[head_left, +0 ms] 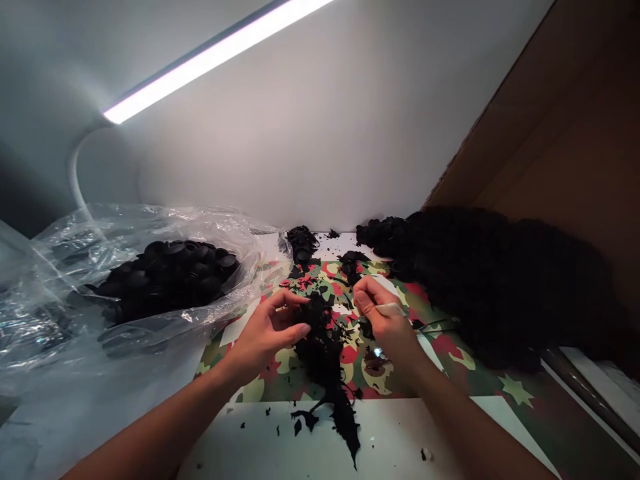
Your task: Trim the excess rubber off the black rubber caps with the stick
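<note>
My left hand (pixel 274 325) has its thumb and fingers curled around a dark, round, ribbed rubber piece (pixel 301 313). Black rubber scraps (pixel 325 360) lie in a heap just right of it and trail toward me. My right hand (pixel 383 313) is closed in a fist to the right of the heap, apart from the left. A pale narrow object (pixel 393 309) shows at its fingers; its other end is hidden, so its kind does not show. A small shiny item (pixel 379 353) is by the right wrist.
At left, a clear plastic bag (pixel 260 267) holds many black round ribbed pieces (pixel 170 273). A large black pile (pixel 490 287) fills the right, before a cardboard panel (pixel 565 120). A patterned mat (pixel 280 383) covers the white table (pixel 390 440). A lit lamp (pixel 215 63) hangs above.
</note>
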Motion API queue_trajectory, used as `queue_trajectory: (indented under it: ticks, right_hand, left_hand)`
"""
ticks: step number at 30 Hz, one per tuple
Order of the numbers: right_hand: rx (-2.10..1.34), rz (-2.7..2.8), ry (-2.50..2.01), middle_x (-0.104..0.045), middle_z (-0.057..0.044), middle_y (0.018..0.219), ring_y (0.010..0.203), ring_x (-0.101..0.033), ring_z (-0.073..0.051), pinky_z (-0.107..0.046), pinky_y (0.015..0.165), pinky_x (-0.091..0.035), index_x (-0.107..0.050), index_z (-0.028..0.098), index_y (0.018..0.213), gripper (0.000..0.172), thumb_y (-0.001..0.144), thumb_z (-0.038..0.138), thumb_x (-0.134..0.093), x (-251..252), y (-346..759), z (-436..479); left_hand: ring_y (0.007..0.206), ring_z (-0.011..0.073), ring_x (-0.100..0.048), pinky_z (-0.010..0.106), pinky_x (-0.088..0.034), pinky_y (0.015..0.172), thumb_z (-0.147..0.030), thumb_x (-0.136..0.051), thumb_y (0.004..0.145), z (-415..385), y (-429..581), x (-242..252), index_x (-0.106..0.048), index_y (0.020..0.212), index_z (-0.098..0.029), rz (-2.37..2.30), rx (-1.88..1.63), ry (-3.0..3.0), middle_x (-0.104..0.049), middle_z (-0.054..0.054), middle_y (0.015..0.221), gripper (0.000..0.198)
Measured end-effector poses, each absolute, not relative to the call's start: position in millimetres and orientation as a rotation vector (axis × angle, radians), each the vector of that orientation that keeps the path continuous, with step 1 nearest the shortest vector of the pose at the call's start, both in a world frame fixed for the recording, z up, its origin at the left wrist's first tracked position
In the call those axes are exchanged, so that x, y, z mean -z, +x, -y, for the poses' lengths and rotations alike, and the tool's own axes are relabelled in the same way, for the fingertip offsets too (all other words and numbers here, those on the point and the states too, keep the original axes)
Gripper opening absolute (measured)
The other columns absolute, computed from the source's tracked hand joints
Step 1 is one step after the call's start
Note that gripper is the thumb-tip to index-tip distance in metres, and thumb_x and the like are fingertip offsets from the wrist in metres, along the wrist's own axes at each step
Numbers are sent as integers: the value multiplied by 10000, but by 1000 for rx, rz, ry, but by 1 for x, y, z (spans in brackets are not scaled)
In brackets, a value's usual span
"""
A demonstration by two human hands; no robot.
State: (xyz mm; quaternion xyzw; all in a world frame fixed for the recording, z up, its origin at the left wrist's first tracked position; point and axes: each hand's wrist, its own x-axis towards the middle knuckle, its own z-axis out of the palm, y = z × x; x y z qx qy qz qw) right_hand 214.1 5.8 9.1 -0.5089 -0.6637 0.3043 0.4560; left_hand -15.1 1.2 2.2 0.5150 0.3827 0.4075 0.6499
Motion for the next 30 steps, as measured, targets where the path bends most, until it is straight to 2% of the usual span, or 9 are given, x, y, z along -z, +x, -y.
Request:
queue_trajectory:
  ticks: [2, 4, 6, 8, 10, 13, 19, 22, 30]
  right_hand:
    - [-812, 1749, -1262, -406, 42, 598, 568, -382, -147, -277, 540, -306, -425, 227, 653, 364, 995, 347, -457, -7, 214, -8]
    - [-816, 1894, -1222, -528, 17, 672, 639, -481, -158, -283, 594, -368, -517, 213, 667, 309, 964, 295, -522, -3, 209, -8]
    - [-793, 1973, -1198, -643, -6, 813, 744, -570, -175, -292, 673, -424, -658, 210, 832, 104, 900, 191, -582, -1, 205, -8]
    - [-803, 1977, -1245, -682, -4, 836, 739, -600, -175, -288, 674, -441, -704, 218, 948, 167, 869, 139, -580, -4, 206, -8]
    - [-767, 1961, -1311, -680, 0, 781, 699, -602, -170, -281, 650, -439, -717, 212, 900, 191, 879, 129, -547, -12, 217, -7]
    - [-581, 2043, -1320, -682, -33, 903, 836, -629, -190, -295, 740, -459, -738, 207, 913, 303, 830, 43, -498, -24, 251, -3]
    - [-646, 2291, -1565, -625, -2, 841, 707, -594, -153, -251, 620, -418, -741, 221, 817, 321, 713, -22, -559, -12, 310, 22]
    - [-604, 2316, -1589, -608, -3, 922, 727, -590, -148, -249, 639, -425, -711, 227, 883, 311, 725, -9, -585, 0, 314, 29]
    - [-672, 2405, -1465, -571, -27, 886, 774, -569, -204, -311, 688, -477, -550, 225, 752, 153, 839, 131, -632, -10, 307, 29]
  left_hand:
    - [804, 151, -611, 232, -450, 652, -243, -812, 785, -2, -15, -3, -651, 1075, -214, -831, -955, 1148, -669, 26, 913, 333]
    - [795, 151, -626, 227, -455, 641, -227, -813, 788, -2, -15, -1, -666, 1097, -225, -781, -973, 1134, -691, 33, 925, 342]
    - [776, 147, -629, 219, -456, 630, -220, -817, 789, -2, -14, 1, -683, 1109, -229, -747, -980, 1126, -701, 31, 902, 347]
    - [772, 148, -632, 214, -464, 628, -222, -839, 769, -2, -14, 3, -698, 1109, -227, -742, -970, 1117, -705, 32, 893, 368]
    - [745, 138, -623, 204, -461, 606, -236, -859, 749, -2, -15, 3, -708, 1110, -227, -758, -962, 1111, -700, 28, 884, 392]
    - [689, 111, -593, 186, -453, 579, -255, -853, 760, -3, -16, 0, -719, 1103, -225, -785, -982, 1124, -673, 14, 852, 370]
    - [784, 172, -644, 262, -551, 691, -284, -857, 747, 1, -15, -1, -748, 1066, -210, -771, -983, 1139, -701, 60, 953, 345]
    - [821, 178, -645, 248, -543, 694, -262, -885, 708, 3, -12, 1, -762, 1039, -214, -750, -1026, 1115, -722, 64, 967, 357]
    - [762, 151, -645, 249, -532, 696, -306, -949, 617, 4, -6, 1, -761, 1014, -212, -569, -1099, 1006, -717, 26, 826, 449]
